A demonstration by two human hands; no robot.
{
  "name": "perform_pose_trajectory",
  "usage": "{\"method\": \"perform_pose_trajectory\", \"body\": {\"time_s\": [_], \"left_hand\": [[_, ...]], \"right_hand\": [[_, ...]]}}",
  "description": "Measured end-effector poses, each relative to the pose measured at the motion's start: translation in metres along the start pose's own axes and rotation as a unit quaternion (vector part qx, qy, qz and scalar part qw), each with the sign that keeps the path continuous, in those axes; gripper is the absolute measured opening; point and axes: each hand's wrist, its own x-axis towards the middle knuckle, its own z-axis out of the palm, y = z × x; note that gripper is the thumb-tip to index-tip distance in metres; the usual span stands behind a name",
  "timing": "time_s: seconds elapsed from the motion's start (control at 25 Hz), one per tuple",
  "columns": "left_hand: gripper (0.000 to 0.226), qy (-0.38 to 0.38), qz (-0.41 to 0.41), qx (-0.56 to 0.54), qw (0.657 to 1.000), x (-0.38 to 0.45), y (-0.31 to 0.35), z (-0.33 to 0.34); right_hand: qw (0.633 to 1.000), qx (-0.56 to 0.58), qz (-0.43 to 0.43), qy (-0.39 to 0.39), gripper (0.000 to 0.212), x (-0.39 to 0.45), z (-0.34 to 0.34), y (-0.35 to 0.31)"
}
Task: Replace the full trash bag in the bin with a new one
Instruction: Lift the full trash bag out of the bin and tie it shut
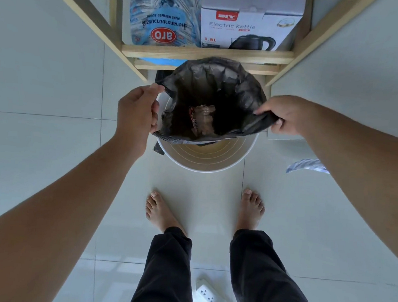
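Trash bag (211,97), black, part-lifted above white bin (207,158) on tiled floor, mouth spread wide. Left hand (136,112) closed around the left rim, right hand (284,114) pinching the right rim, apparently to keep the crumpled rubbish inside while drawing it clear. Wooden shelf (205,52) close behind.

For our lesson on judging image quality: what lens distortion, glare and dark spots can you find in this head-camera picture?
Head view: wide-angle bending splays the shelf legs outward and stretches the forearms; soft window glare on the floor tiles near the bottom; the bag interior is too dark to make out its contents clearly; both hands, left and right, are sharp.
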Motion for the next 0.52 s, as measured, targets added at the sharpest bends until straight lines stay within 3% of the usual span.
{"method": "perform_pose_trajectory", "body": {"time_s": [0.12,0.2,0.28,0.4,0.44,0.52], "left_hand": [[0.013,0.011,0.045,-0.017,0.999,-0.007,0.006,-0.009],[0.018,0.031,0.052,-0.061,0.996,-0.007,0.007,-0.019],[0.022,0.050,0.035,-0.089,0.994,-0.005,0.005,-0.025],[0.021,0.052,-0.002,-0.062,0.997,-0.007,-0.003,-0.028],[0.020,0.051,-0.015,-0.053,0.997,-0.008,-0.006,-0.028],[0.018,0.061,-0.049,-0.049,0.996,-0.008,-0.010,-0.032]], "right_hand": [[0.983,0.015,-0.066,0.172,0.018,0.002,-0.014,-0.001],[0.962,0.059,-0.161,0.211,0.007,-0.014,-0.016,-0.008],[0.950,0.180,-0.194,0.164,0.010,-0.022,-0.017,-0.012],[0.895,0.421,-0.146,-0.010,0.031,-0.034,-0.021,-0.005],[0.880,0.452,-0.139,-0.050,0.035,-0.038,-0.022,-0.001],[0.893,0.417,-0.137,-0.097,0.028,-0.047,-0.023,0.009]]}}
